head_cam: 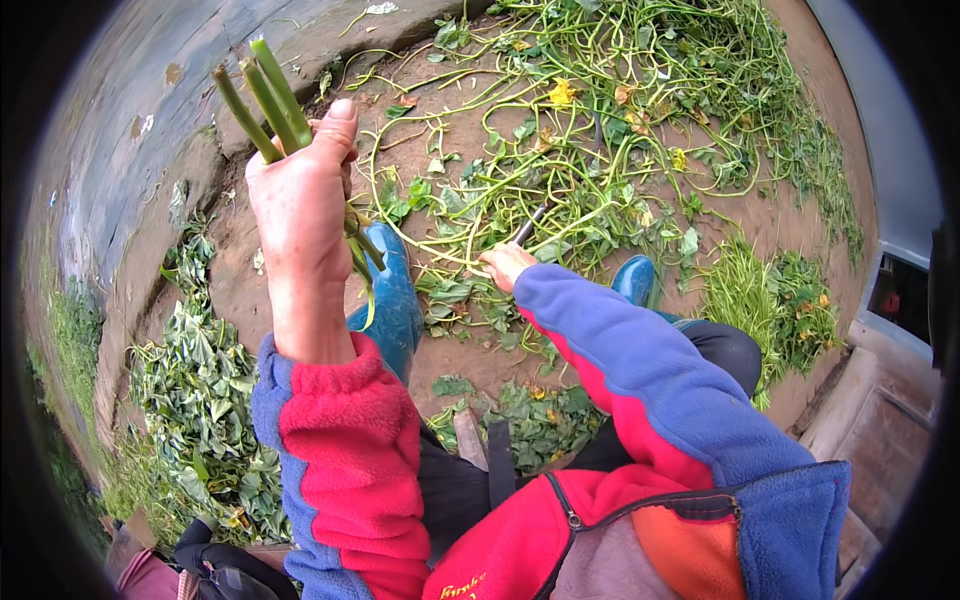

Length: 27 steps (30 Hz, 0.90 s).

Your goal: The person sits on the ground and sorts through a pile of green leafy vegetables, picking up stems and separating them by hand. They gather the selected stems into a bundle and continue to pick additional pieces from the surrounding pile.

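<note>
My left hand (304,202) is raised at the upper left, closed around a small bundle of thick green stems (262,101). Their cut ends stick up above the fist, and their lower parts hang below it. My right hand (508,265) reaches down to the ground, its fingers bunched on a thin green vine (450,256). Just beyond its knuckles lies a dark rod-like handle (531,225); whether the hand touches it cannot be told. Around and past this hand spreads a tangle of leafy vines (555,180) with a yellow flower (561,93).
Blue rubber boots (386,292) stand on the bare earth. A heap of wilted leaves (217,405) lies at left, and more leaves (551,420) lie between my legs. Bundled green stems (739,300) rest at right, near a grey wall (892,142). Stone paving (165,82) borders the upper left.
</note>
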{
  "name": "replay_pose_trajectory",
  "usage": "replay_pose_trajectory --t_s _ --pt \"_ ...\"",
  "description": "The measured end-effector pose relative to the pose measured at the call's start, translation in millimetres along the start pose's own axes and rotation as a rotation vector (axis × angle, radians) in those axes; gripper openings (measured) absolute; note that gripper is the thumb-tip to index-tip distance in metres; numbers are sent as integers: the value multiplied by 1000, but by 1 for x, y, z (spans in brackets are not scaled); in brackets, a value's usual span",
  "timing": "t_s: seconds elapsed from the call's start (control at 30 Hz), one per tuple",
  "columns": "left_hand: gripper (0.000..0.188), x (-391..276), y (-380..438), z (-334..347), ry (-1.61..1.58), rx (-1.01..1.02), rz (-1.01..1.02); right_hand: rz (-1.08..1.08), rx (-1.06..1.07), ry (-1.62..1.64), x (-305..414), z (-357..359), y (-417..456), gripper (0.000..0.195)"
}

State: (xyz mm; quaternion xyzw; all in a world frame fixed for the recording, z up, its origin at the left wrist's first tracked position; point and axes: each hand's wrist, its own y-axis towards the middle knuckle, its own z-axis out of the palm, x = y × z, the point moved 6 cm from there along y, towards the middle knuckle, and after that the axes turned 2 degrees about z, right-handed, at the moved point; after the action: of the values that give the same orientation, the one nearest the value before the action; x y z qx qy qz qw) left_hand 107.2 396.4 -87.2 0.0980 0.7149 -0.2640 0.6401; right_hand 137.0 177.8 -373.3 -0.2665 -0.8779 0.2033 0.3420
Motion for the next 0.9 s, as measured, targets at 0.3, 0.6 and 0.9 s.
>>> replay_pose_trajectory --t_s 0.3,0.6,0.9 --pt "20 11 5 -25 35 21 -44 -242 -409 217 55 -145 -29 16" --pt "17 36 -14 6 117 204 -223 -380 -534 395 117 -238 -121 11" --pt "9 54 -28 46 -367 285 -521 -521 -593 74 131 -227 -142 15"
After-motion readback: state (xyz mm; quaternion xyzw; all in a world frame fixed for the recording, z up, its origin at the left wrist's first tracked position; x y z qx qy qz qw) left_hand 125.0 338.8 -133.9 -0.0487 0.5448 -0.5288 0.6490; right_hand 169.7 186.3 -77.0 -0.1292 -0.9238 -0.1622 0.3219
